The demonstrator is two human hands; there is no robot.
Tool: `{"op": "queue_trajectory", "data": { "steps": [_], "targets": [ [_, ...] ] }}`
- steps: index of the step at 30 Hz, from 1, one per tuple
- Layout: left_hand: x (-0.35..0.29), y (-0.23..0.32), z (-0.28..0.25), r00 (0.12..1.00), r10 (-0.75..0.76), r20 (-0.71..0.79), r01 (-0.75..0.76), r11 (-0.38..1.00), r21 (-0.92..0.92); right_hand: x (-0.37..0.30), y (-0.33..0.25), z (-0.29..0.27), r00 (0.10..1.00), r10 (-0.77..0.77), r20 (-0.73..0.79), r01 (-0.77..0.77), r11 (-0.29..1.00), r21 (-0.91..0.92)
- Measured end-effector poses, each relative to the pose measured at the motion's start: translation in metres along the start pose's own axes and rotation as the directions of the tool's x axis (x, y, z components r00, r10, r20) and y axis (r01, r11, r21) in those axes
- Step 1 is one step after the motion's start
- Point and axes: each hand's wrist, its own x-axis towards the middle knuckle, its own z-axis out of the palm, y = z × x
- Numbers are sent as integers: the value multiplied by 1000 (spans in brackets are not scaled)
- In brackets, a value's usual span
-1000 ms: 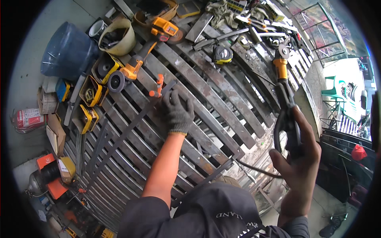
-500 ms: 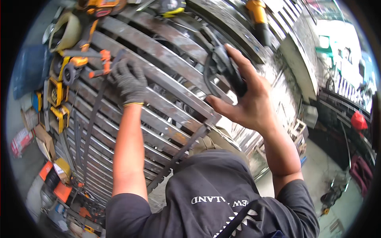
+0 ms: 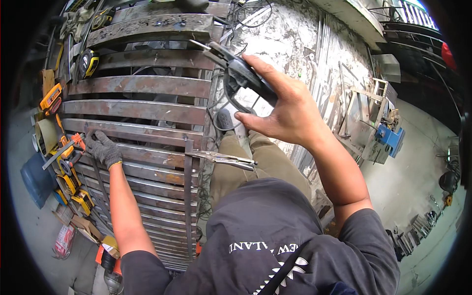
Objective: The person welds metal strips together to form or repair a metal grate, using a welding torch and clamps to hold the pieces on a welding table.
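My left hand [image 3: 103, 150], in a grey knit glove, rests flat on the left side of a rusty steel grille [image 3: 142, 86] made of flat bars. My bare right hand [image 3: 290, 110] is raised over the grille's right edge. It grips a black clamp-like tool [image 3: 241, 73] with a looped black cable hanging below it. Silver locking pliers [image 3: 226, 160] are clamped on an upright bar at the grille's edge, between my two arms. My legs in olive trousers stand just right of the pliers.
Yellow and orange tools [image 3: 51, 96], a tape measure [image 3: 89, 63], a tape roll [image 3: 46, 135] and a blue container [image 3: 34, 179] line the grille's left side. A blue machine [image 3: 391, 137] and metal scraps lie on the concrete floor at right.
My right hand has lifted the black tool from the lower right up over the grille's edge. My left hand stays on the bars. My head has tilted down toward my body.
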Motion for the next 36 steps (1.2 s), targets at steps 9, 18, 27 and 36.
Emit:
{"op": "queue_trajectory", "data": {
  "steps": [9, 18, 27, 36],
  "targets": [
    [1, -19, 7, 1000, 15, -18, -15, 1000, 12, -47, 22, -39, 985, 124, -124, -114, 990, 81],
    [-1, -10, 7, 1000, -21, -1, 20, 999, -46, -60, 10, -61, 978, 105, -178, -114, 993, -40],
    [0, -17, 11, 1000, -28, -5, 28, 999, -42, -56, -15, -59, 967, 26, -252, -34, 999, -30],
    [-2, -16, 12, 999, -7, -40, 8, 1000, 6, -58, -26, -57, 966, -17, -258, 5, 999, -47]
  ]
}}
